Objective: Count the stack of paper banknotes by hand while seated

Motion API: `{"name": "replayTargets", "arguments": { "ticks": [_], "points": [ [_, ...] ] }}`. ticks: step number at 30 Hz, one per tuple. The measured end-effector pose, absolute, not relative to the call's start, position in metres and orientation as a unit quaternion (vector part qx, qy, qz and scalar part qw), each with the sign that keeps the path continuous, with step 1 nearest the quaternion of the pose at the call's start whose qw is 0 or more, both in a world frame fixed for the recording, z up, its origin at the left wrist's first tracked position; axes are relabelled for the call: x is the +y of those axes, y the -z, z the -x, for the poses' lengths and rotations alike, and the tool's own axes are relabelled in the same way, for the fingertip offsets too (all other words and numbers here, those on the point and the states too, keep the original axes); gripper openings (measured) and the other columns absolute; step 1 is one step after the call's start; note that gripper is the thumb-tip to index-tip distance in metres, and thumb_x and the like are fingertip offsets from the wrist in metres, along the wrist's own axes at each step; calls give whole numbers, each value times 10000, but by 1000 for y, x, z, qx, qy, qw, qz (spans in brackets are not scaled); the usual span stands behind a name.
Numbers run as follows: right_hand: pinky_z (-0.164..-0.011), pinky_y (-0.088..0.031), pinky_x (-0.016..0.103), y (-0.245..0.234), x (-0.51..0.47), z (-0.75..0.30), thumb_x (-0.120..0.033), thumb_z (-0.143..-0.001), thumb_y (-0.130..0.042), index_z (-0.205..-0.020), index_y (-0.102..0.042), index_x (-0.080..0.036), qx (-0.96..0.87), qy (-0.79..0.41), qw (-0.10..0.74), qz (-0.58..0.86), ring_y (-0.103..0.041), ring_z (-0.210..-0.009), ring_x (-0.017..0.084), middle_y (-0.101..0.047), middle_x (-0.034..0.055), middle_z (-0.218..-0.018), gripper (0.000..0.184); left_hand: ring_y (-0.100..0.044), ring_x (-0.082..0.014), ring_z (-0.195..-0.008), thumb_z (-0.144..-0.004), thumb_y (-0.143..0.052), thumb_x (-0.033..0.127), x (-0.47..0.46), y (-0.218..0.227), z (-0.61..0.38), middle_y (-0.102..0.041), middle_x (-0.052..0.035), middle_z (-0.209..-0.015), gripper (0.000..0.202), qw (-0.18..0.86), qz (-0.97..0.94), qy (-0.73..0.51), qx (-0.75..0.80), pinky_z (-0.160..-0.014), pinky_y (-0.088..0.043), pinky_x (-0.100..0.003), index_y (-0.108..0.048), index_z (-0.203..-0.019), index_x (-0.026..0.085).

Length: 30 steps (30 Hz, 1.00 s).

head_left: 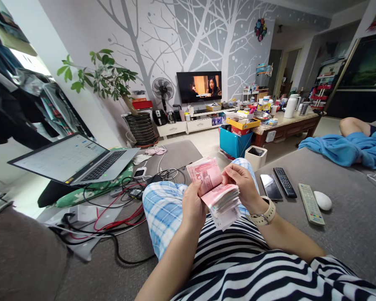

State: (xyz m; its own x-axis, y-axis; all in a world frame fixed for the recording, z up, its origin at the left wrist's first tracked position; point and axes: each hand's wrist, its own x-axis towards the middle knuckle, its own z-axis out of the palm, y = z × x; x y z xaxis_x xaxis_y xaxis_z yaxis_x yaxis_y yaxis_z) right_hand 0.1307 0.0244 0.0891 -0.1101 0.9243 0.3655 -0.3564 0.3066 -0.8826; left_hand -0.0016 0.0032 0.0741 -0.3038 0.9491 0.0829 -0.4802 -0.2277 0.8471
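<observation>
A stack of pinkish-red banknotes (221, 196) is folded over in front of my striped shirt, above my lap. My left hand (193, 204) is closed on the stack from the left, its thumb across the notes at the fold. At the upper right, my right hand (242, 184) pinches the edge of the notes near the fold, its fingertips together. One part of the stack stands up showing a printed face; the other bends toward me with many layered edges. A pale watch (265, 212) is on my right wrist.
On the sofa right of me lie a phone (271, 187), a black remote (285, 182), a beige remote (311, 204) and a white mouse (322, 200). To the left are a laptop (109, 165) and tangled cables (122, 221). Beyond stands a cluttered table (285, 121); another person's leg (354, 125) shows far right.
</observation>
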Motion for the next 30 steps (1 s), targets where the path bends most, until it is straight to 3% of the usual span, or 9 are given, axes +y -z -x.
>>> {"name": "replayTargets", "arguments": {
  "ticks": [11, 20, 30],
  "points": [
    [-501, -295, 252, -85, 33, -132, -414, -707, -737, -677, -548, -190, -512, -508, 620, 308, -389, -529, 99, -480, -47, -586, 294, -652, -187, -657, -619, -745, 263, 1, -75, 0, -706, -48, -749, 272, 588, -290, -685, 318, -649, -484, -291, -685, -853, 138],
    [-506, -269, 277, -83, 34, -133, -412, -731, -699, -595, -524, -198, -530, -493, 608, 328, -356, -524, 111, -449, -41, -562, 308, -571, -128, -584, -661, -700, 271, 5, -73, 0, -639, 4, -633, 133, 544, -270, -719, 339, -590, -449, -239, -645, -652, 150],
    [-509, -273, 266, -84, 31, -133, -388, -735, -705, -651, -572, -190, -520, -520, 608, 300, -379, -528, 108, -492, -36, -584, 252, -612, -161, -687, -657, -656, 295, 12, -63, 1, -691, -30, -748, 183, 562, -238, -719, 332, -685, -486, -282, -666, -764, 146]
  ]
}}
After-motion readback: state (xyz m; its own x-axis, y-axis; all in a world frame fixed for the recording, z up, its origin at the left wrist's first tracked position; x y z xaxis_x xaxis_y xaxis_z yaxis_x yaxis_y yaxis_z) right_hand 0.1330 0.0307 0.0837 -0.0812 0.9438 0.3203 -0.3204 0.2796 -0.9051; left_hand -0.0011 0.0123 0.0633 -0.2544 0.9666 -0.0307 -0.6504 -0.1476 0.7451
